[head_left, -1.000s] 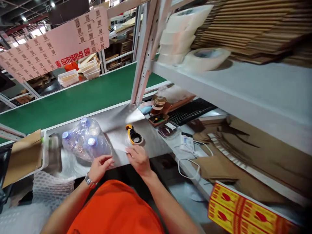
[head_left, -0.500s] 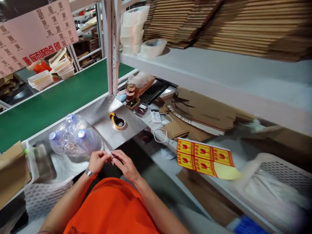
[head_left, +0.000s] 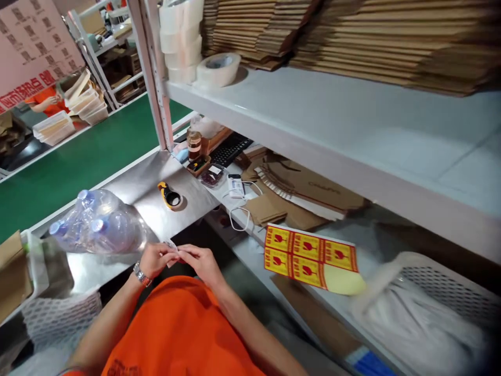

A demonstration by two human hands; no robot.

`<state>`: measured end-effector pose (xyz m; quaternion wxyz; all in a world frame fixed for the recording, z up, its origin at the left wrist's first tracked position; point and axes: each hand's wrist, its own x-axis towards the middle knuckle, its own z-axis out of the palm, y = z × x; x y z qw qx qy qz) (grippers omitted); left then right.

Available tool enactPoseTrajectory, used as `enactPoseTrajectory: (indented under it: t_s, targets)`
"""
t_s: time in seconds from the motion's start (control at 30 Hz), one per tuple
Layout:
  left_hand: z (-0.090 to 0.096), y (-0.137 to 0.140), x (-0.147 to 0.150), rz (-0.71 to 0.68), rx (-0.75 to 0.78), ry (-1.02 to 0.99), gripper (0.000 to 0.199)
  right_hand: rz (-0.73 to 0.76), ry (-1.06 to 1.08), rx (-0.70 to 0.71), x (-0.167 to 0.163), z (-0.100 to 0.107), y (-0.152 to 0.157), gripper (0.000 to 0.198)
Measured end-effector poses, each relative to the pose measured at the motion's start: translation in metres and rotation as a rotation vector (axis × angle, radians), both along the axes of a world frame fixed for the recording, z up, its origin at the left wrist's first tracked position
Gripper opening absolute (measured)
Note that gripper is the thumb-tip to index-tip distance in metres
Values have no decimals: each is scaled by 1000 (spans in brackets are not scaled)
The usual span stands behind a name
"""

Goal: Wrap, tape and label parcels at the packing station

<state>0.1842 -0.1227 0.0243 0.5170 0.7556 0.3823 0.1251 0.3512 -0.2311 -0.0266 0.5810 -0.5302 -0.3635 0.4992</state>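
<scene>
My left hand (head_left: 154,260), with a metal watch (head_left: 141,273) on its wrist, pinches a small white label (head_left: 171,245) with faint print. The fingertips of my right hand (head_left: 200,263) are closed on the label's other side. Both hands hang before my body, by the edge of the metal table (head_left: 129,180). Just beyond my left hand lie several clear plastic bottles (head_left: 111,230) with blue caps, bagged in clear film. Farther back on the metal rests a yellow and black tape dispenser (head_left: 169,196).
A green conveyor belt (head_left: 78,154) runs behind the table. On the right, a sheet of red and yellow fragile stickers (head_left: 309,253) overhangs a shelf, near a white basket (head_left: 410,261). Tape rolls (head_left: 219,68) and stacked flat cartons (head_left: 376,47) fill the upper shelf. Another person's hand (head_left: 52,99) shows across the belt.
The view has swung right, so the surroundings sit farther left. The label has turned in my fingers and shows more of its printed face. Both hands still pinch it.
</scene>
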Motion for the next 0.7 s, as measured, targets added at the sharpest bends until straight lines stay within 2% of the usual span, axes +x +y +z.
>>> enactPoseTrajectory:
  t_s: [0.1, 0.17, 0.3, 0.4, 0.5, 0.57, 0.7]
  targets:
    - [-4, -4, 22, -131, 90, 39, 54, -27, -73, -28, 20, -1, -10, 33]
    - [-6, -8, 37, -158, 75, 61, 53, -78, -150, -12, 31, -1, -16, 30]
    - [-14, -17, 63, -90, -87, 26, 46, -197, -284, 58, 51, -1, -30, 27]
    - [-21, -23, 78, -28, -248, 10, 44, -295, -344, 60, 67, -5, -39, 28]
    - [-25, -27, 89, 87, -419, -54, 48, -389, -351, -23, 85, -15, -48, 32]
    - [-25, -28, 94, 135, -476, -97, 54, -452, -340, -109, 104, -23, -57, 40]
    - [-23, -29, 103, 141, -524, -122, 64, -669, -285, -353, 167, -40, -102, 56]
